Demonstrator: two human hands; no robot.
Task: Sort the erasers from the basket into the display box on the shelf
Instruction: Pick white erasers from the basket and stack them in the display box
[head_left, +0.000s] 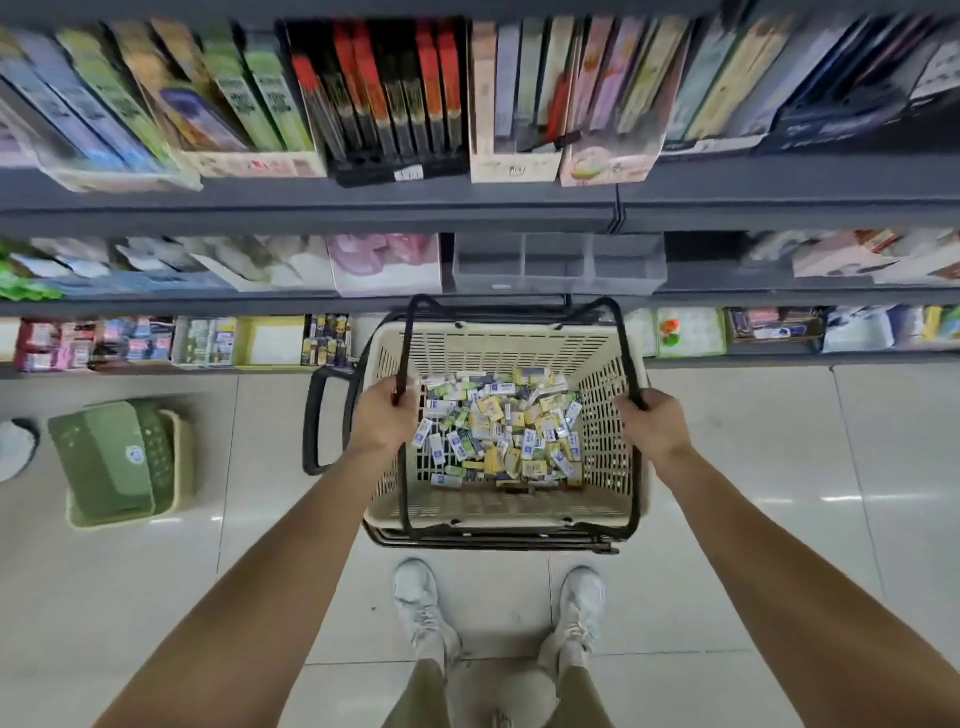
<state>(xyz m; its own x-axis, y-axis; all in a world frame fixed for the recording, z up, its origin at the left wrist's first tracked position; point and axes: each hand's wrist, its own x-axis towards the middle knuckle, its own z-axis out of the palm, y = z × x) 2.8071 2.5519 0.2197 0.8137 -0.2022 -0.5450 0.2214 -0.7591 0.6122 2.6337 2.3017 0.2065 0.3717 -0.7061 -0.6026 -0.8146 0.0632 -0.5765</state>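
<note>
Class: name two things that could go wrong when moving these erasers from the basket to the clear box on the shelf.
Left hand and right hand grip the basket by its handles; if it tilts, the loose erasers could spill. The clear box has dividers, so mixed kinds could land in the wrong compartment.

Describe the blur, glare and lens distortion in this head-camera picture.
Head view: the upper shelf's upright boxed packs are smeared by blur, print unreadable, and the wide lens splays them outward and stretches both forearms; the cream plastic basket and its small wrapped erasers look sharper; pale glare streaks sit on the glossy floor tiles; shadows are faint.
</note>
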